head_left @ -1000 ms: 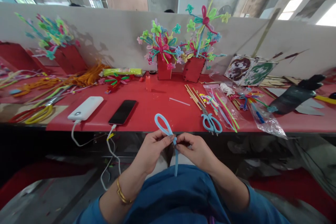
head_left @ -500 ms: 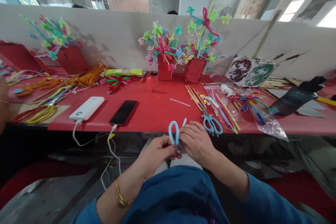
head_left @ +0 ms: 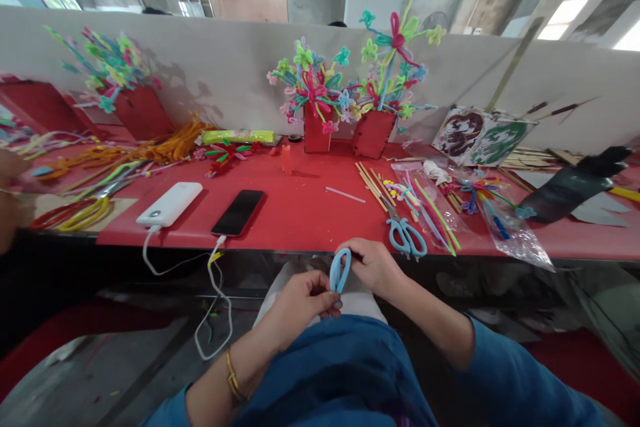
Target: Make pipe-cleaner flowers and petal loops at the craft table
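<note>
A light blue pipe cleaner [head_left: 333,275], bent into a narrow upright loop, is held over my lap in front of the table edge. My left hand [head_left: 306,300] pinches the base of the loop between thumb and fingers. At the loop's upper right side, my right hand [head_left: 374,268] has its bent fingers closed on the pipe cleaner; its fingertips are partly hidden behind the loop. Just beyond my right hand lie scissors with light blue handles [head_left: 406,238].
On the red table [head_left: 295,220] are a white power bank [head_left: 170,204], a phone [head_left: 239,213], wooden sticks [head_left: 370,185], bagged pipe cleaners [head_left: 435,213] and a dark bottle [head_left: 570,190]. Red vases [head_left: 317,133] with pipe-cleaner flowers stand behind. Another person's hand [head_left: 9,193] is at far left.
My right hand has moved up along the pipe cleaner to the loop's top. The loop now leans right, and the free end that stuck up beside it no longer shows. My left hand keeps its pinch.
</note>
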A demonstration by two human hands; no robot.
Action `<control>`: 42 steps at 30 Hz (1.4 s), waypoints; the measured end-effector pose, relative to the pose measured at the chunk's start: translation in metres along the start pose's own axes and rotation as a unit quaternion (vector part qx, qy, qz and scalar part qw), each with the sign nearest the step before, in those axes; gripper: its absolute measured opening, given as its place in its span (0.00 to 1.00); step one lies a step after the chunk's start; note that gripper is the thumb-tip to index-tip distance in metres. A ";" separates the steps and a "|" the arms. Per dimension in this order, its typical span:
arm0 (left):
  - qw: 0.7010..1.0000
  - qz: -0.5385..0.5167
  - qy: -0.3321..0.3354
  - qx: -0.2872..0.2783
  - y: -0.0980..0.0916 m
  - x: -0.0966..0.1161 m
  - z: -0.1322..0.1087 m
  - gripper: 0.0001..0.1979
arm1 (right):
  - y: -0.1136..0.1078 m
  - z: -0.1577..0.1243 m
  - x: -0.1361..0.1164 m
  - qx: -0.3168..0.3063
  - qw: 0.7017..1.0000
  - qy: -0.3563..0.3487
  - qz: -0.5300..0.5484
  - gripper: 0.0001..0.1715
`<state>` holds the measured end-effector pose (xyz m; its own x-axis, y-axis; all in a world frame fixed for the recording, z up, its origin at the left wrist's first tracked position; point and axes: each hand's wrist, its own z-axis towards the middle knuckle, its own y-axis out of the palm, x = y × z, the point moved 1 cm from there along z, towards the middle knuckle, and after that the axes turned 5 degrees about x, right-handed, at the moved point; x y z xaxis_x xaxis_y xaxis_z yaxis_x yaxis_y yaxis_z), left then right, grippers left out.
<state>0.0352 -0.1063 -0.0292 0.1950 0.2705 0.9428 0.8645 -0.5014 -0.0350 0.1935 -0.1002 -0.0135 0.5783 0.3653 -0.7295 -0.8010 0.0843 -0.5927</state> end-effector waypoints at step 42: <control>0.991 -0.127 -0.026 0.017 0.009 -0.001 0.001 0.08 | 0.003 -0.006 -0.006 0.019 0.913 0.196 0.358 0.08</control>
<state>0.0432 -0.1100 -0.0305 -0.0086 0.4275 0.9040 0.9034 -0.3843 0.1903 0.1885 -0.1080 -0.0129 -0.0910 -0.0198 -0.9957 -0.9958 -0.0110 0.0913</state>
